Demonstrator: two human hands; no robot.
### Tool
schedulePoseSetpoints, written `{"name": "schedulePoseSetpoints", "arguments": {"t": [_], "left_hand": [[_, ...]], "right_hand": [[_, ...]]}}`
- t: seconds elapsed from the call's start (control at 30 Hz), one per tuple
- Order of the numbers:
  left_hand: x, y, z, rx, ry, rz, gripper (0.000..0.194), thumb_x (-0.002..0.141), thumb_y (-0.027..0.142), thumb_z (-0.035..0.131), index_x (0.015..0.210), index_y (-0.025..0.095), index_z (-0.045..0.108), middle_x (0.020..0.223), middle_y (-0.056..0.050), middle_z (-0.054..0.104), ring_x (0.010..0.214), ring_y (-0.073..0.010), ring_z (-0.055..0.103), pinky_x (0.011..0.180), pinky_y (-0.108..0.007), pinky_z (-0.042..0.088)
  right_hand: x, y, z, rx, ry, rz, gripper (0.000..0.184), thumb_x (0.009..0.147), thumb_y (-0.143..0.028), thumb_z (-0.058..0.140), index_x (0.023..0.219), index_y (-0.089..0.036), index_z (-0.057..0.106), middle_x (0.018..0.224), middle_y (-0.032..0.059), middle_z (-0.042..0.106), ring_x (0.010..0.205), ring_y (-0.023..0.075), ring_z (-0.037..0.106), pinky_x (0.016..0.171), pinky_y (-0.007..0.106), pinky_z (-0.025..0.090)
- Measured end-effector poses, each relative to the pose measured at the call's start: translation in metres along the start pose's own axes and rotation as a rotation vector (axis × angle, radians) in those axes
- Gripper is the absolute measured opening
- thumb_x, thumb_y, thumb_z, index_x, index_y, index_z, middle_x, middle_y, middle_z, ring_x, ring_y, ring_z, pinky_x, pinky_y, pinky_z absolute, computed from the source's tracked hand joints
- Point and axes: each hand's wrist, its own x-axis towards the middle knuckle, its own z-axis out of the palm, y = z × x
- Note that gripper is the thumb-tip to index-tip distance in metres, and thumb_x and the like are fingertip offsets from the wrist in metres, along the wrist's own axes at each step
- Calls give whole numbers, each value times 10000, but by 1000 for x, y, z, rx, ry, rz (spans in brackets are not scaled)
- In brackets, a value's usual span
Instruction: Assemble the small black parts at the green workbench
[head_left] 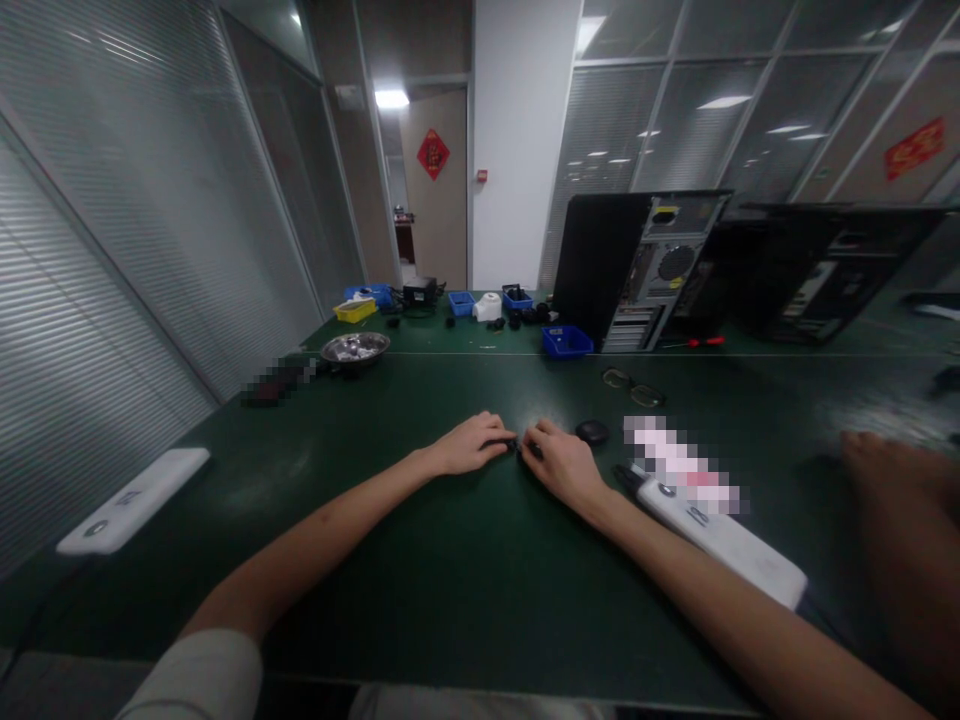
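Observation:
Over the middle of the green table my left hand point(472, 443) is closed, with a small black part point(498, 442) between thumb and fingers. Close beside it, my right hand point(562, 462) curls its fingers around another small black part point(534, 450), mostly covered by them. The two parts almost meet end to end; whether they are joined, I cannot tell. Just right of my right hand lies a black rounded object point(592, 432), shaped like a computer mouse. A white numbered box point(724, 535) with a black cable end lies by my right forearm.
Glasses point(632, 387) lie ahead to the right, before a blue bin point(567, 342) and an opened computer case point(637, 270). A metal dish point(355, 348) stands back left. Another white box point(135, 500) lies left. Another person's hand point(892, 465) rests at right.

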Motion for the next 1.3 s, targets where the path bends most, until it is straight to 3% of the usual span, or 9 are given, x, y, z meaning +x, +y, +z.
{"name": "schedulePoseSetpoints", "arguments": {"t": [0.17, 0.4, 0.6, 0.9, 1.0, 1.1, 1.3], "left_hand": [[-1, -1, -3, -65, 26, -55, 448, 988, 322, 553, 1427, 240, 516, 1110, -80, 617, 1033, -216, 547, 916, -378, 451], [-3, 8, -4, -80, 92, -19, 203, 963, 323, 600, 1114, 214, 679, 1098, -71, 654, 1072, -214, 570, 933, -371, 465], [5, 18, 11, -23, 143, -53, 233, 974, 266, 564, 1182, 207, 653, 1182, -82, 664, 1104, -213, 577, 972, -393, 470], [11, 18, 10, 6, 106, -38, 252, 997, 295, 541, 1204, 218, 662, 1174, -62, 690, 1077, -203, 604, 951, -373, 485], [6, 0, 5, -6, 114, -89, 258, 990, 308, 554, 1207, 218, 660, 1180, -59, 690, 1076, -199, 617, 942, -368, 493], [-19, -40, -14, -21, 192, -221, 290, 973, 304, 568, 1239, 223, 654, 1209, -57, 686, 1082, -196, 631, 935, -357, 505], [-134, -142, -92, 185, 386, -648, 309, 914, 340, 569, 1151, 208, 717, 1206, -72, 700, 1096, -248, 640, 977, -390, 496]], "right_hand": [[-6, -2, -13, -33, -48, 13, 219, 995, -379, 498, 975, -234, 661, 1010, 35, 626, 779, 150, 625, 617, 264, 328], [-10, 3, -21, -33, -69, 133, 202, 975, -380, 534, 947, -227, 664, 993, 55, 651, 809, 185, 646, 580, 277, 312], [-9, 5, -19, -27, -67, 156, 216, 986, -381, 510, 955, -226, 658, 1017, 62, 648, 816, 183, 640, 596, 274, 321], [-9, 8, -13, -10, -48, 146, 197, 984, -369, 512, 950, -226, 644, 1009, 46, 647, 818, 178, 636, 595, 271, 307], [-9, 8, -13, 8, -56, 144, 208, 988, -375, 513, 945, -217, 642, 1013, 53, 647, 827, 178, 640, 599, 273, 316], [-9, 6, -13, 39, -64, 138, 199, 988, -367, 514, 946, -216, 637, 1010, 51, 648, 827, 176, 642, 608, 266, 328], [-12, -2, -14, 77, -58, 126, 183, 987, -362, 513, 969, -216, 623, 1038, 53, 644, 812, 162, 644, 616, 252, 346]]}}
